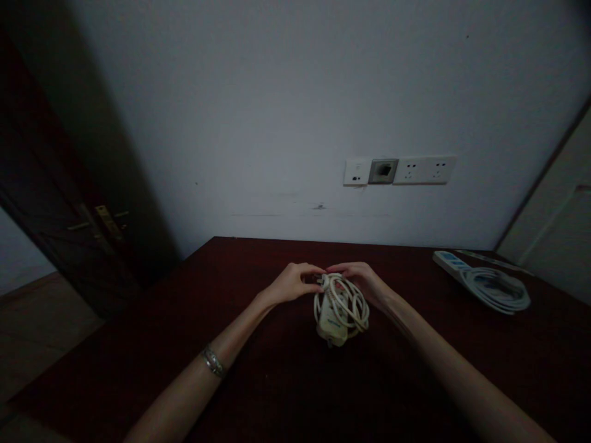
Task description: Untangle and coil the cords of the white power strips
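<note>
A white power strip (pixel 333 325) rests on the dark red table in front of me, its pale cord (pixel 348 304) bundled in loops over it. At the upper left of the bundle, my left hand (pixel 295 282) has its thumb and fingers closed on the plug (pixel 319 280). From behind and to the right, my right hand (pixel 362 280) is closed on the cord loops. Its fingertips meet those of the left hand near the top, and the loops partly hide its fingers. A bracelet (pixel 213 361) sits on my left wrist.
Another power strip (pixel 450 262) with a coiled white cord (pixel 498 292) lies at the table's right. Wall sockets (pixel 423 170) are on the wall behind the table (pixel 258 394). A dark door (pixel 55 203) stands at the left.
</note>
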A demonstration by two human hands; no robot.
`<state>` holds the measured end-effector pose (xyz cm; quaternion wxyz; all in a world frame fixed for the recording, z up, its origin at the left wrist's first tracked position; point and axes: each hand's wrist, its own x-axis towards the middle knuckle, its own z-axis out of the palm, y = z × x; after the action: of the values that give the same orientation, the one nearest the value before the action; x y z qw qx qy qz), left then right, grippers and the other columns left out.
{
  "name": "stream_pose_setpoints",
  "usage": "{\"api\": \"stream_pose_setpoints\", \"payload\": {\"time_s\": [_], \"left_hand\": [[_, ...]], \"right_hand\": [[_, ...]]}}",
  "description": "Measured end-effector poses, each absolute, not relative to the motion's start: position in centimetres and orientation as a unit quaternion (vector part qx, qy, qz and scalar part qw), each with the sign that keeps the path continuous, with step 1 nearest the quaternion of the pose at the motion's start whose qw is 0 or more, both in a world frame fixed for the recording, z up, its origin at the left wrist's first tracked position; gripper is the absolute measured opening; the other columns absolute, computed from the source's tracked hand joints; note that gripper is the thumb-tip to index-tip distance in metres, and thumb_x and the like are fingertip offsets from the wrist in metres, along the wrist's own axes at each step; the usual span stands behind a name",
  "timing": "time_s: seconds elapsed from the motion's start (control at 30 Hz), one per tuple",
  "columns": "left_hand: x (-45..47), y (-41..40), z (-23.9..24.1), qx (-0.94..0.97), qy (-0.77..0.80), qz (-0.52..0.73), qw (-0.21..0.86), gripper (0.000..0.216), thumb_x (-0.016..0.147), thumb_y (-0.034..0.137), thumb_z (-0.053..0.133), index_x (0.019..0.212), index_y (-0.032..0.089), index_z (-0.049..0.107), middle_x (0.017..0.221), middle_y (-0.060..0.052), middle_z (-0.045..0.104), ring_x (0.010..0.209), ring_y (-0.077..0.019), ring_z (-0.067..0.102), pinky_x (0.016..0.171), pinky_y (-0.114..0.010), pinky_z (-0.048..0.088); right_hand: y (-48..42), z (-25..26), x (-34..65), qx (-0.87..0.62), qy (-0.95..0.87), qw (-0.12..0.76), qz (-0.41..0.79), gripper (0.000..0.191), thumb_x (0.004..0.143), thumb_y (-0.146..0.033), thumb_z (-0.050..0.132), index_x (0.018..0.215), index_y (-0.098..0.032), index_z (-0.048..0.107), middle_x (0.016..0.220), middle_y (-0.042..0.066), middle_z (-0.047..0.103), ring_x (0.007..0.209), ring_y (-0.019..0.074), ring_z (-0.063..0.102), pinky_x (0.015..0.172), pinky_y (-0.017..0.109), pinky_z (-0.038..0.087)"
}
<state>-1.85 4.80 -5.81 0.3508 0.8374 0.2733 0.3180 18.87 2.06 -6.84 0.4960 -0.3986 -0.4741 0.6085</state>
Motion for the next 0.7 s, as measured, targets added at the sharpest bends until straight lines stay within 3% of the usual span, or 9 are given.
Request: {"api": "stream_pose_setpoints", "payload": {"time_s": [0.07, 0.23, 0.37, 0.47, 0.6, 0.7], "left_hand": [[-1.8, 4.8, -6.0, 0.833, 0.267, 0.324, 0.359, 0.037, 0.065, 0.026, 0.074, 0.101, 0.018, 0.066, 0.092, -0.006, 0.065, 0.083, -0.0168, 0.057, 0.077, -0.032, 0.044], [-1.2, 5.1, -8.0, 0.730, 0.208, 0.352, 0.548, 0.041, 0.062, 0.025, 0.077, 0.098, 0.016, 0.060, 0.101, -0.007, 0.062, 0.094, -0.0173, 0.058, 0.088, -0.035, 0.042], [-0.8, 5.5, -9.3, 0.691, 0.203, 0.372, 0.586, 0.044, 0.059, 0.025, 0.079, 0.097, 0.017, 0.058, 0.097, -0.006, 0.062, 0.093, -0.0166, 0.058, 0.089, -0.035, 0.041], [-0.6, 5.6, -9.6, 0.675, 0.210, 0.399, 0.584, 0.047, 0.054, 0.025, 0.082, 0.094, 0.016, 0.059, 0.095, -0.005, 0.062, 0.089, -0.0153, 0.058, 0.089, -0.034, 0.041], [-0.2, 5.6, -9.8, 0.654, 0.234, 0.429, 0.577, 0.048, 0.051, 0.025, 0.083, 0.092, 0.015, 0.060, 0.094, -0.006, 0.063, 0.085, -0.0144, 0.059, 0.087, -0.033, 0.042], [0.1, 5.4, -10.0, 0.643, 0.246, 0.439, 0.577, 0.047, 0.051, 0.024, 0.083, 0.092, 0.015, 0.060, 0.094, -0.006, 0.063, 0.084, -0.0145, 0.059, 0.084, -0.032, 0.043]], "right_hand": [[2.1, -6.9, 18.9, -0.405, -0.485, 0.494, 0.597, 0.025, 0.055, -0.025, 0.066, 0.077, -0.013, 0.073, 0.069, 0.006, 0.070, 0.056, 0.0149, 0.060, 0.057, 0.028, 0.046], [2.2, -7.5, 18.6, -0.420, -0.465, 0.537, 0.565, 0.022, 0.055, -0.029, 0.072, 0.074, -0.016, 0.070, 0.066, 0.003, 0.067, 0.052, 0.0132, 0.056, 0.054, 0.027, 0.043], [2.3, -7.9, 18.8, -0.396, -0.457, 0.578, 0.548, 0.021, 0.054, -0.031, 0.076, 0.066, -0.018, 0.064, 0.073, 0.001, 0.064, 0.060, 0.0133, 0.056, 0.056, 0.026, 0.043], [2.3, -7.6, 19.1, -0.393, -0.533, 0.538, 0.522, 0.022, 0.057, -0.035, 0.074, 0.064, -0.018, 0.062, 0.081, 0.002, 0.063, 0.066, 0.0141, 0.056, 0.061, 0.027, 0.044], [2.2, -6.6, 19.6, -0.391, -0.710, 0.438, 0.389, 0.021, 0.065, -0.038, 0.070, 0.067, -0.018, 0.065, 0.089, 0.004, 0.061, 0.085, 0.0179, 0.056, 0.080, 0.032, 0.043], [1.9, -6.2, 19.6, -0.398, -0.772, 0.390, 0.306, 0.022, 0.067, -0.039, 0.069, 0.074, -0.019, 0.065, 0.095, 0.005, 0.059, 0.088, 0.0178, 0.055, 0.083, 0.032, 0.041]]}}
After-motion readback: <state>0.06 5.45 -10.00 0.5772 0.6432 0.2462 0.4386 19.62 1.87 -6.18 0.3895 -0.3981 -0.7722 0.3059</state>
